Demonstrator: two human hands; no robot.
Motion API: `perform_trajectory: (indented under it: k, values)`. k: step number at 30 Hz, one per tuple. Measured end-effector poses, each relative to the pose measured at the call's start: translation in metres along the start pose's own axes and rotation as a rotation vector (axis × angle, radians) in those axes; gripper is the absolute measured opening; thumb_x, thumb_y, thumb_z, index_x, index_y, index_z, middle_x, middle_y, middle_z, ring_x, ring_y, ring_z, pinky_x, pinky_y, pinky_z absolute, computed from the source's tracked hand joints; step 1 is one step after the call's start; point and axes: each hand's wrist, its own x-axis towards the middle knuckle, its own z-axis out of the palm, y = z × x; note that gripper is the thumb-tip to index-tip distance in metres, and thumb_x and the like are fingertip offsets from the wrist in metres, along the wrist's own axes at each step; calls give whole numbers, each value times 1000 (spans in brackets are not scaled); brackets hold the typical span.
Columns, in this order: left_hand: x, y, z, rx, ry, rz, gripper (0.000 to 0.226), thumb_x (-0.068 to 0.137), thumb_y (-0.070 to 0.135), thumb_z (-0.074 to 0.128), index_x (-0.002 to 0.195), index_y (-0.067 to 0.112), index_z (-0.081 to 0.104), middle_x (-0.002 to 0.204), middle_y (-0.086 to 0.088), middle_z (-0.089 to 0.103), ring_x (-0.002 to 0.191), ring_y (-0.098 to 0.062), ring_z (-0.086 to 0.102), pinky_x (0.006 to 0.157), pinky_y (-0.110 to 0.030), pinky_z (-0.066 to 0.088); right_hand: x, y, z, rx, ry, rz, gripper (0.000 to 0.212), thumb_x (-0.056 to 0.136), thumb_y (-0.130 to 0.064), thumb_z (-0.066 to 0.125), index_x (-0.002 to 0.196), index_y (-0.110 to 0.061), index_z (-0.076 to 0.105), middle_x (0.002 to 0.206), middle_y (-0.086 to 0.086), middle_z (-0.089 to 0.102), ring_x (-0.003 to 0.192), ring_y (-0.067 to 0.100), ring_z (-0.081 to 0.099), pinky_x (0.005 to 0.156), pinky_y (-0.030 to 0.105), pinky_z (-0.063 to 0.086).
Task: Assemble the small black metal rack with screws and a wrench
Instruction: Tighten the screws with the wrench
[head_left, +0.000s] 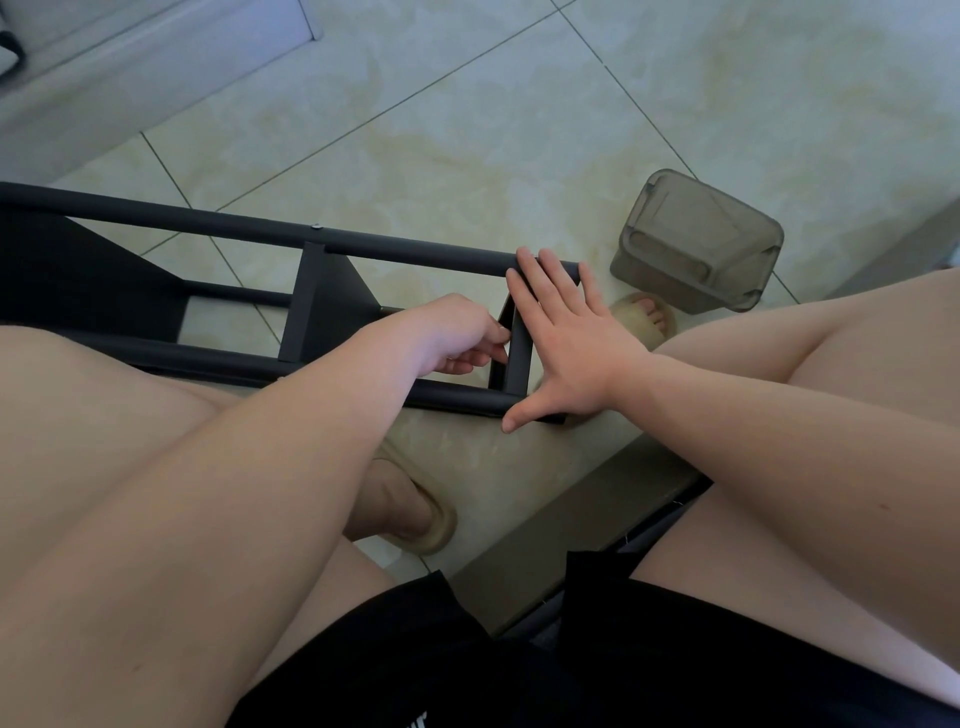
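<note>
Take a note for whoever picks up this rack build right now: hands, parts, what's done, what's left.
Left hand: reaches inside the rack's end, fingers curled at the end crossbar; whether it holds anything is hidden.
Right hand: open, spread flat over that end, fingertips on the upper tube, thumb by the lower tube.
The black metal rack lies on its side on the tiled floor; a grey plastic box sits apart, to its right.
Done: one screw head shows on the upper tube.
Left: probably fastening the end crossbar. No wrench in view.
</note>
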Motion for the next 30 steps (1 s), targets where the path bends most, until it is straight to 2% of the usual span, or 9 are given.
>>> perform_trajectory:
  k: [8,19,30]
  values:
    - [-3,2,-1,37,12,5,10,99,16,55,93,15,62,68,3,74,61,-11,50,66,-25,47,-1,0,0,2,0,0,157,47,-107,34,160,-9,-15,166,9,-28,152,26,-29,120,50,-19]
    - [-12,2,-4,115,-6,3,19,103,12,46,89,15,58,85,1,73,70,-10,52,69,-24,47,-2,-2,-5,-5,-20,5,157,49,-106,39,160,-9,-16,166,9,-29,152,26,-30,122,51,-17]
    - [-17,-5,-13,282,-36,72,18,103,13,48,90,19,59,90,5,75,78,-9,58,76,-26,47,-2,-2,-4,-11,-22,3,156,51,-106,39,159,-10,-18,165,8,-31,151,26,-31,123,51,-16]
